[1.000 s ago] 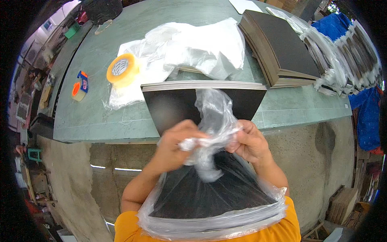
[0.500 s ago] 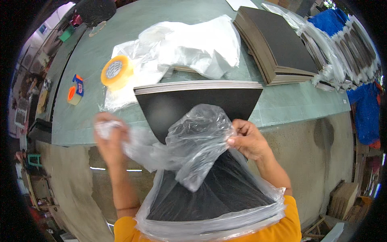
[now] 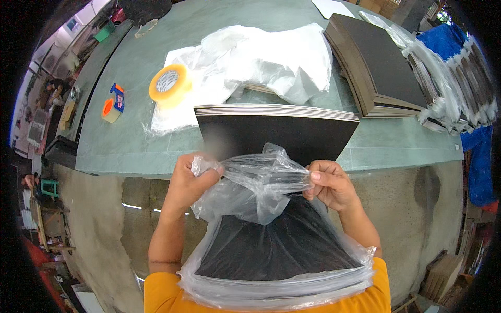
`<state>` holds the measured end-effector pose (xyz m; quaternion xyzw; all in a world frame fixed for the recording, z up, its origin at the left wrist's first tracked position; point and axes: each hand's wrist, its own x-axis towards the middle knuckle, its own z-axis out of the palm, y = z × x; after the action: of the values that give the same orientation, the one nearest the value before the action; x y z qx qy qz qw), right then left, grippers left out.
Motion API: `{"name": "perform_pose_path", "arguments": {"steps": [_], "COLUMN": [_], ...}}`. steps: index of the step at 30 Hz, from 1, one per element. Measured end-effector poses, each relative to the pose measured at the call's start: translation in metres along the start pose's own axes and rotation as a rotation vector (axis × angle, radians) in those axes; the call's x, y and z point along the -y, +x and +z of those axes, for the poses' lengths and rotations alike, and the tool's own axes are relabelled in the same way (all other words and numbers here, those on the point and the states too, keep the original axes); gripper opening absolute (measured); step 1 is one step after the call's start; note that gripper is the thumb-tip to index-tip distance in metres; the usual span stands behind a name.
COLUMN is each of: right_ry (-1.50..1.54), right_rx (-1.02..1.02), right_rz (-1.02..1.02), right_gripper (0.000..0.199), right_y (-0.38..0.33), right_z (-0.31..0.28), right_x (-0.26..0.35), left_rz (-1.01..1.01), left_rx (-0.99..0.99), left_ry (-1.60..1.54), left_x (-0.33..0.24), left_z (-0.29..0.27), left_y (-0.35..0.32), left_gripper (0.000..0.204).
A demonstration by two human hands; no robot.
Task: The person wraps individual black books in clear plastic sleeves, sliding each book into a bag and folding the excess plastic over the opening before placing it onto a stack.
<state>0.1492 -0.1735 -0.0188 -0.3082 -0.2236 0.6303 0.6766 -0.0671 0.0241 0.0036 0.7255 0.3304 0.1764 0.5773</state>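
Observation:
My left hand (image 3: 192, 180) and my right hand (image 3: 330, 183) each pinch the gathered mouth of a clear plastic bag (image 3: 261, 177), stretching it between them. Inside the lower part of this bag lies a stack of black boards (image 3: 271, 248), close against my body. Its plastic is creased along the near edge. Just beyond the bag, a second stack of black boards with pale edges (image 3: 276, 128) leans at the near edge of the table. The bunched plastic hides part of its lower side.
On the green table (image 3: 125, 141) lie white plastic bags (image 3: 261, 52), a yellow tape roll (image 3: 170, 85) and a blue-orange tape dispenser (image 3: 113, 104). Far right, a thick pile of dark boards (image 3: 381, 62) stands beside several plastic-wrapped stacks (image 3: 454, 88). A green stool (image 3: 49, 188) stands left.
My left hand has moved right, toward the bag's middle, and the plastic is now drawn taut between both hands. The view has shifted slightly, so the table things appear farther right.

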Motion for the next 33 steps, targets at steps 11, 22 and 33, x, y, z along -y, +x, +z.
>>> {"name": "perform_pose_path", "arguments": {"steps": [11, 22, 33], "right_ry": [-0.842, -0.552, -0.248], "right_rx": [0.126, 0.009, 0.527], "right_rz": [-0.491, 0.072, 0.283], "right_gripper": [0.009, 0.024, 0.031], "right_y": [-0.006, -0.002, -0.011], "right_z": [0.049, 0.032, 0.03], "right_x": [0.03, 0.036, 0.026], "left_rz": [0.621, 0.537, 0.182], "left_rx": [0.472, 0.402, 0.394], "left_ry": [0.514, -0.109, -0.461], "left_x": [-0.071, -0.063, -0.037], "left_z": [0.058, 0.059, 0.05], "left_y": [-0.017, 0.002, 0.015], "left_gripper": [0.034, 0.02, 0.015]}}
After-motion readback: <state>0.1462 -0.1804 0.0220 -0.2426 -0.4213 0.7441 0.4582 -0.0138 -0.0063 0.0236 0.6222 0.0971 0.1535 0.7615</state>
